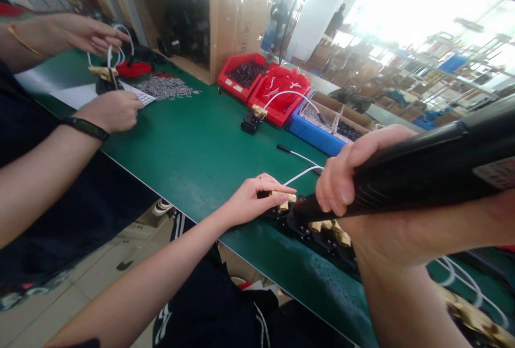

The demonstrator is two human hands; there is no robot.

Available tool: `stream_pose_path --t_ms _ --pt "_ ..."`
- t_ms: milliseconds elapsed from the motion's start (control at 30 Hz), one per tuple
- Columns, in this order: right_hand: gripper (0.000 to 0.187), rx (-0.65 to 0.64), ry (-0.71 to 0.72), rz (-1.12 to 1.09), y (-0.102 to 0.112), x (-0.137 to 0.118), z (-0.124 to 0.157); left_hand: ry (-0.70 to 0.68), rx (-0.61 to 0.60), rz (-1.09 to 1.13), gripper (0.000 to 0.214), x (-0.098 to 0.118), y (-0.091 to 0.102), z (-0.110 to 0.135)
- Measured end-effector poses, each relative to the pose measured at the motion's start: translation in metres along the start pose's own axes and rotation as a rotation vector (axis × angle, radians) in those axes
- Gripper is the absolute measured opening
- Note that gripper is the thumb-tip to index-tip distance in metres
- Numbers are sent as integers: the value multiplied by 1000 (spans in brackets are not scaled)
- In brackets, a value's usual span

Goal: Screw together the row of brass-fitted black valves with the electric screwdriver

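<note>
My right hand is wrapped round a black power screwdriver whose tip points down at a row of black parts with brass terminals near the front edge of the green table. My left hand presses down on the leftmost part, its fingers pinched on a brass terminal. A white wire runs back from that part.
A co-worker on the left holds a brass part with white wires in both hands, beside a pile of small screws. Red bins, a blue bin and a cardboard box stand at the table's back. Another wired part lies mid-table.
</note>
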State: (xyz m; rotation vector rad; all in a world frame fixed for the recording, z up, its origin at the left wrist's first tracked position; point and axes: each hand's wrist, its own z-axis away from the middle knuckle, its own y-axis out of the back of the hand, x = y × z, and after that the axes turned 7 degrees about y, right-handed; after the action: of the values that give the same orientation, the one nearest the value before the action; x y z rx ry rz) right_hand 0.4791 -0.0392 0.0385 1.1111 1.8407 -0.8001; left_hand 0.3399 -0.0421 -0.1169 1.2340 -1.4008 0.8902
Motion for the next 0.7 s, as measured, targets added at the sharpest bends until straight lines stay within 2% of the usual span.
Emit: stream_pose_path --t_ms 100,333,533,700 --pt "80 34 88 -65 -4 5 2 1 2 9 21 2 -1 0" --pt "64 -1 98 -1 -1 8 5 -7 13 17 19 5 -2 1" --pt "76 75 80 46 -7 8 4 -41 27 23 18 5 -7 2" --pt "70 45 93 -32 -2 15 2 -36 15 27 19 4 -7 1"
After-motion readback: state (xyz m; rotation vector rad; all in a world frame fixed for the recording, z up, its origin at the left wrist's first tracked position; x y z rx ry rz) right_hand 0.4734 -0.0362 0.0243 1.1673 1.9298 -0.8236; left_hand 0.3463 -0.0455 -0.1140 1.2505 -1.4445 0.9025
